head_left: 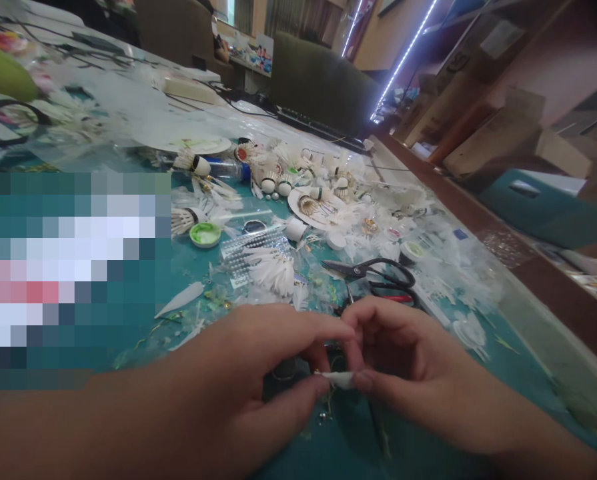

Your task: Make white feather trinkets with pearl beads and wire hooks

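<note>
Low in the middle of the view, a small white feather (342, 380) lies level between my two hands. My left hand (263, 353) pinches its left end, thumb below and fingers curled over. At the other end, the thumb and fingers of my right hand (413, 367) close on it. The fingertips of both hands meet above the feather and hide part of it. Just beyond my hands are black-handled scissors (391, 272) and a bunch of white feathers (275, 270). A single loose feather (181, 299) rests on the green mat to the left.
Several shuttlecocks (201, 165) lie among plastic bags and loose feathers. A lid of green paste (205, 233), a sheet of beads (253, 250) and a white plate (298, 200) stand mid-table. Farther back are a keyboard (323, 127) and chairs. Cardboard boxes (498, 143) are at right.
</note>
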